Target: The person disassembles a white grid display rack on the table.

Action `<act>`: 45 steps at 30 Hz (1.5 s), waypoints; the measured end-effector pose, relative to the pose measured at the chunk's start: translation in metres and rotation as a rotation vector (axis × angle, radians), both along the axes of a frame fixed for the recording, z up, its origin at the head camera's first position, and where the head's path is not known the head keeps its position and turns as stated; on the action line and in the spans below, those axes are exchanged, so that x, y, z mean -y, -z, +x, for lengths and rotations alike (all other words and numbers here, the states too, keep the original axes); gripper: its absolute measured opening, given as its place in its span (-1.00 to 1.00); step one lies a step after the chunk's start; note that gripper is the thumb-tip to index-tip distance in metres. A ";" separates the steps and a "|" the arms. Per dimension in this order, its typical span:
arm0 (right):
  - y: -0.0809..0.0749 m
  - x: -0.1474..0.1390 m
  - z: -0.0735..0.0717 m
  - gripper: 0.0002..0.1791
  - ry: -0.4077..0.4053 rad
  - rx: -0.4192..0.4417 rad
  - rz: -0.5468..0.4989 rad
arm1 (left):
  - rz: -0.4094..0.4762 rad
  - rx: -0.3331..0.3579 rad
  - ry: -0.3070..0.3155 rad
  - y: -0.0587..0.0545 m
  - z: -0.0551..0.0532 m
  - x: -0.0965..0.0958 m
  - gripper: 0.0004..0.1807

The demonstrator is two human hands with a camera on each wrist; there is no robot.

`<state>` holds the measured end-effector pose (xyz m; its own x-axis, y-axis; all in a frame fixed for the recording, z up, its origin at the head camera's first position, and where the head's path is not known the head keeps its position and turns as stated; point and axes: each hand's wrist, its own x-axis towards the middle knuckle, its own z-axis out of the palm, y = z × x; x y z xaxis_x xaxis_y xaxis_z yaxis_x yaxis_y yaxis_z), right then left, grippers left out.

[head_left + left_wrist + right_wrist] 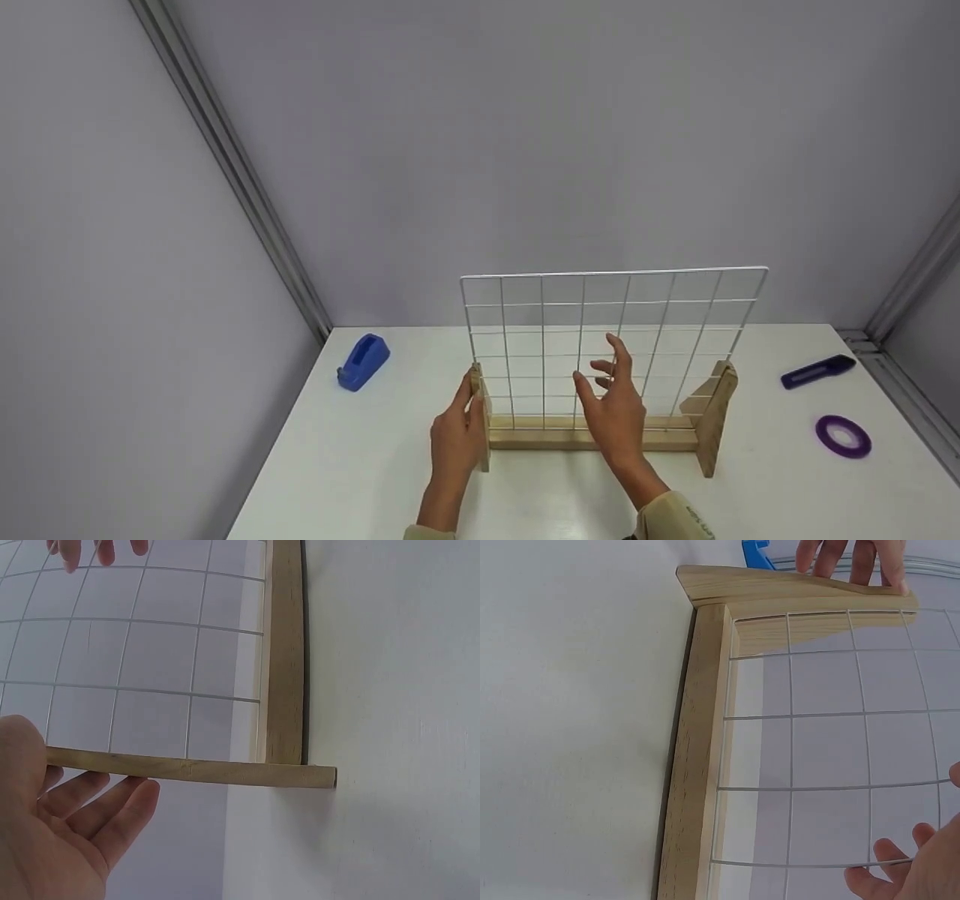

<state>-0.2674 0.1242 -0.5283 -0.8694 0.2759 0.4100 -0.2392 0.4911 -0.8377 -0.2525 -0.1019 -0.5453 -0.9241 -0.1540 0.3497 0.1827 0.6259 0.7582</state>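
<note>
A white wire grid panel (561,341) stands upright in a wooden stand (592,439) on the table. My left hand (456,435) grips the stand's left side piece (187,768), thumb on one face and fingers on the other, as the left wrist view shows. In front of the grid's middle is my right hand (616,416), its fingers spread and loosely bent, holding nothing. Its fingertips (866,885) are close to the wires in the right wrist view; whether they touch them I cannot tell.
Left of the stand lies a blue tape dispenser (364,363). Towards the right edge of the white table (337,480) are a dark blue box cutter-like tool (817,371) and a purple ring (820,433). Grey walls (525,150) rise behind and beside the table.
</note>
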 end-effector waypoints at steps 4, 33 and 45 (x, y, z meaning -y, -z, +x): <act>0.003 0.002 -0.001 -0.12 0.039 -0.010 0.051 | -0.001 -0.001 0.001 0.001 0.000 0.002 -0.47; 0.004 0.006 -0.003 -0.12 0.113 -0.051 0.062 | 0.099 -0.069 -0.027 0.003 -0.007 -0.005 -0.51; 0.001 0.011 -0.001 -0.11 0.134 -0.074 0.023 | 0.098 -0.121 -0.009 0.001 -0.005 -0.004 -0.53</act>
